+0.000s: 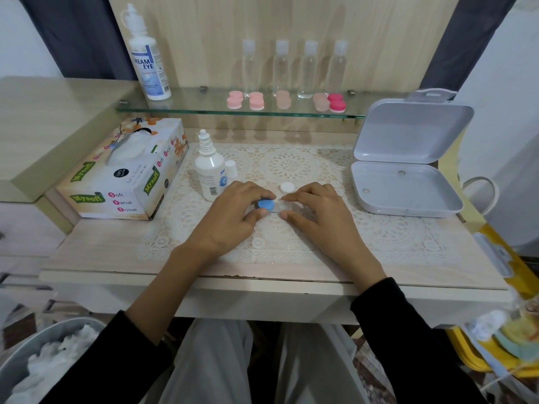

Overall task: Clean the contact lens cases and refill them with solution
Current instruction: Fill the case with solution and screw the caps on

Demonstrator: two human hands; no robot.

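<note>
Steadiness counts: left hand (233,212), pinching the round blue plastic cap (266,205), should twist gently while right hand (313,209) holds the clear lens case (280,208) flat on the tabletop (116,258), loose white cap (287,187) at its twelve o'clock.

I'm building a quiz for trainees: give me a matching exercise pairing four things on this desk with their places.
1 blue round cap; 2 white round cap; 3 grey plastic hinged box; 4 pink round lens cases
a on the glass shelf; b pinched by the left hand; c loose on the lace mat; d open, right of the mat
Pairs: 1-b, 2-c, 3-d, 4-a
</note>
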